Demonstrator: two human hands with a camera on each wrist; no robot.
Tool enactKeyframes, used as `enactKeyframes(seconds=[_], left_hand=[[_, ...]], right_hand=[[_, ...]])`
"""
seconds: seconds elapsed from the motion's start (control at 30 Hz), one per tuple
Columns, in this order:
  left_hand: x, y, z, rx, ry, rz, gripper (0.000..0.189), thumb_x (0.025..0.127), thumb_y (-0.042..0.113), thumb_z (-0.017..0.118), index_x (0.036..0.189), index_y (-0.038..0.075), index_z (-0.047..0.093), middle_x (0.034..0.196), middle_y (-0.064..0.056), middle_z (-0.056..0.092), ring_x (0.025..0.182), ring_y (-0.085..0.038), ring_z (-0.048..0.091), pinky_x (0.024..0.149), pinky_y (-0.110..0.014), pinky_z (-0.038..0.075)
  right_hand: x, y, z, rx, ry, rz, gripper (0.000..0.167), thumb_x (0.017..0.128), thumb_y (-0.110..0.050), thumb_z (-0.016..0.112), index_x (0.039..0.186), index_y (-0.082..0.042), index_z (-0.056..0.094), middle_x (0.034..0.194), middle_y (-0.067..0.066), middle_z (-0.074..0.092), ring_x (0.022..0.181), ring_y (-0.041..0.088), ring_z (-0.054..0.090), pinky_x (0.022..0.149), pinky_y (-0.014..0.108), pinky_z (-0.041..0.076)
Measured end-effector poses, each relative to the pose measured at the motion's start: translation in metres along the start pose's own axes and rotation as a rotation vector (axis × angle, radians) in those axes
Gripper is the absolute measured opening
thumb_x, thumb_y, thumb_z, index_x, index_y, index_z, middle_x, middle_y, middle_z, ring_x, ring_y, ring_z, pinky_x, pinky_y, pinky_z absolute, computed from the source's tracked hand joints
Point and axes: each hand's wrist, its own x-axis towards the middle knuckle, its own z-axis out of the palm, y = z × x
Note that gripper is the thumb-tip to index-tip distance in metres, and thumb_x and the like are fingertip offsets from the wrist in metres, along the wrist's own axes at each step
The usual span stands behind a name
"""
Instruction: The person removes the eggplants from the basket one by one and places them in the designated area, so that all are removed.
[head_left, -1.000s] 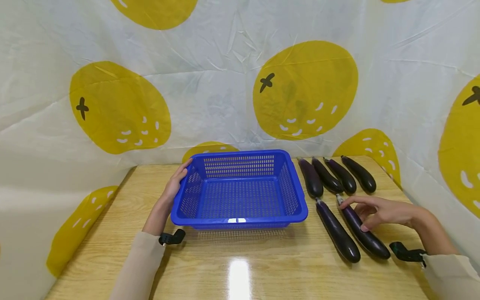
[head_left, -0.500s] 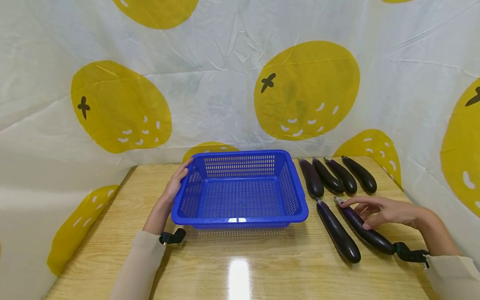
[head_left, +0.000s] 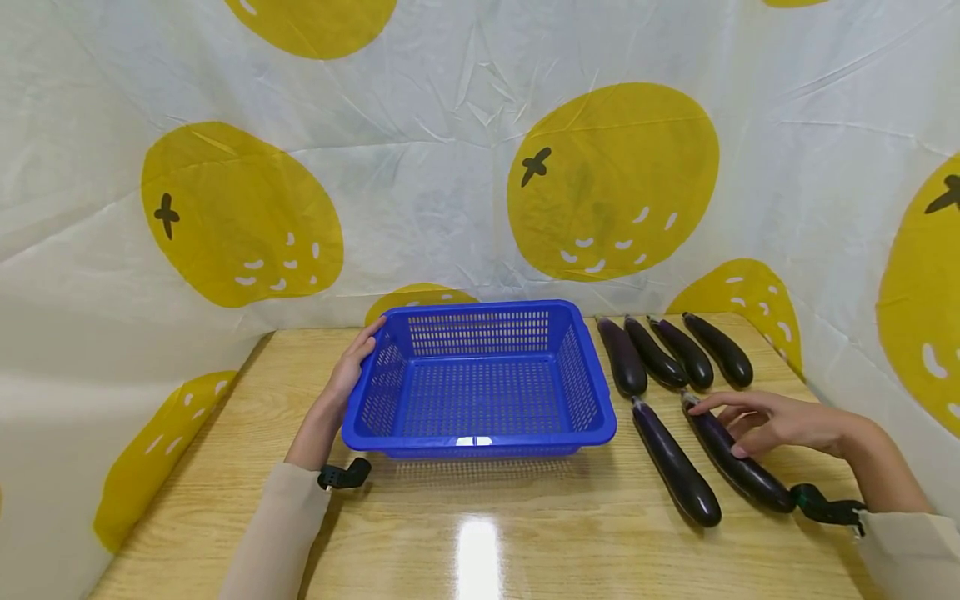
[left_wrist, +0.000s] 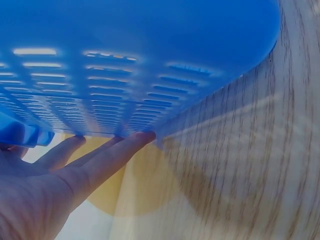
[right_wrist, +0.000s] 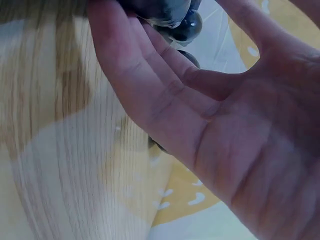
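Note:
My left hand [head_left: 348,371] rests against the left side of a blue perforated plastic basket [head_left: 480,444]. In the left wrist view, straight fingers [left_wrist: 107,162] touch the basket's slotted outer wall [left_wrist: 115,30]. My right hand [head_left: 787,425] holds a long dark purple eggplant [head_left: 738,467] from above, index finger near its pale stem end and thumb on its side. Another eggplant [head_left: 675,462] lies just left of it, nearly parallel. In the right wrist view, the palm [right_wrist: 240,135] and long fingers show, with dark eggplant [right_wrist: 157,10] at the top edge, mostly cut off.
Several more eggplants lie side by side at the back right, the leftmost eggplant [head_left: 622,357] close to the basket's right rim. Everything sits on a wood-grain table [head_left: 405,533]. A white curtain [head_left: 427,208] with yellow fruit prints surrounds its back and sides.
The eggplant under my right hand shifted a little left, then back right, its rounded end now farther right than a second ago. My left hand and the basket have stayed put.

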Motion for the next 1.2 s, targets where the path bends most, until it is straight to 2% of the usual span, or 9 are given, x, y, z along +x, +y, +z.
enactKeyframes(seconds=[0.2, 0.37, 0.47, 0.63, 0.7, 0.9, 1.07, 1.13, 1.2], left_hand=[[0.0, 0.0, 0.0, 0.001, 0.0, -0.006, 0.053, 0.115, 0.034, 0.02, 0.167, 0.025, 0.018, 0.174, -0.006, 0.016, 0.14, -0.028, 0.035, 0.091, -0.02, 0.048], [0.0, 0.0, 0.0, 0.012, 0.003, -0.007, 0.053, 0.115, 0.033, 0.02, 0.167, 0.025, 0.018, 0.174, -0.006, 0.016, 0.138, -0.027, 0.036, 0.089, -0.019, 0.048], [0.0, 0.0, 0.0, 0.014, 0.005, -0.01, 0.053, 0.115, 0.034, 0.02, 0.167, 0.026, 0.018, 0.174, -0.006, 0.015, 0.138, -0.026, 0.036, 0.089, -0.019, 0.048], [0.0, 0.001, 0.0, 0.019, 0.004, -0.01, 0.053, 0.115, 0.035, 0.02, 0.167, 0.026, 0.018, 0.174, -0.005, 0.015, 0.142, -0.028, 0.033, 0.092, -0.019, 0.047], [0.0, 0.0, 0.0, 0.018, 0.002, -0.007, 0.053, 0.115, 0.034, 0.02, 0.167, 0.026, 0.018, 0.174, -0.006, 0.015, 0.141, -0.028, 0.033, 0.091, -0.02, 0.047], [-0.001, 0.001, -0.001, 0.014, -0.001, 0.0, 0.053, 0.115, 0.033, 0.02, 0.167, 0.024, 0.017, 0.174, -0.007, 0.015, 0.14, -0.027, 0.034, 0.09, -0.02, 0.048], [0.0, 0.002, 0.0, 0.001, 0.003, 0.0, 0.053, 0.115, 0.032, 0.021, 0.167, 0.024, 0.018, 0.174, -0.007, 0.016, 0.144, -0.027, 0.032, 0.095, -0.019, 0.047], [0.0, 0.002, 0.0, 0.002, 0.005, -0.001, 0.053, 0.115, 0.031, 0.021, 0.167, 0.023, 0.018, 0.174, -0.009, 0.016, 0.144, -0.027, 0.033, 0.095, -0.019, 0.047], [0.001, 0.002, 0.001, 0.002, 0.013, -0.004, 0.053, 0.115, 0.031, 0.021, 0.167, 0.023, 0.019, 0.174, -0.009, 0.017, 0.143, -0.027, 0.034, 0.095, -0.019, 0.047]], right_hand=[[-0.001, 0.003, 0.0, -0.024, -0.006, -0.041, 0.053, 0.1, -0.005, 0.06, 0.151, 0.001, 0.045, 0.141, -0.025, 0.057, 0.115, 0.011, 0.063, 0.086, 0.034, 0.059], [0.004, 0.004, 0.001, -0.015, -0.018, -0.065, 0.051, 0.099, -0.003, 0.06, 0.148, 0.003, 0.048, 0.14, -0.024, 0.058, 0.113, 0.013, 0.064, 0.085, 0.032, 0.059], [0.006, 0.001, 0.002, -0.005, -0.02, -0.059, 0.052, 0.099, -0.003, 0.059, 0.15, 0.002, 0.047, 0.142, -0.018, 0.057, 0.115, 0.015, 0.064, 0.087, 0.033, 0.059], [0.005, -0.002, 0.003, -0.03, 0.013, -0.022, 0.055, 0.1, -0.006, 0.062, 0.152, 0.0, 0.046, 0.147, 0.001, 0.051, 0.119, 0.01, 0.061, 0.089, 0.033, 0.059], [0.004, -0.002, 0.003, -0.045, 0.02, -0.024, 0.055, 0.1, -0.007, 0.062, 0.152, -0.001, 0.046, 0.149, 0.004, 0.05, 0.12, 0.007, 0.06, 0.089, 0.033, 0.058], [-0.001, -0.001, -0.001, -0.046, 0.002, -0.049, 0.055, 0.101, -0.006, 0.059, 0.154, -0.003, 0.044, 0.143, -0.012, 0.055, 0.121, 0.004, 0.059, 0.09, 0.03, 0.058], [-0.01, -0.001, -0.007, 0.004, -0.02, -0.086, 0.054, 0.104, -0.001, 0.052, 0.156, 0.0, 0.038, 0.14, -0.01, 0.06, 0.123, 0.006, 0.061, 0.092, 0.032, 0.059], [-0.013, -0.002, -0.008, -0.009, -0.004, -0.095, 0.053, 0.104, 0.0, 0.051, 0.156, 0.001, 0.038, 0.139, -0.01, 0.061, 0.123, 0.005, 0.061, 0.091, 0.031, 0.059], [-0.016, -0.004, -0.008, -0.067, 0.038, -0.112, 0.051, 0.104, 0.0, 0.051, 0.155, 0.0, 0.04, 0.138, -0.013, 0.062, 0.122, 0.002, 0.06, 0.09, 0.029, 0.058]])
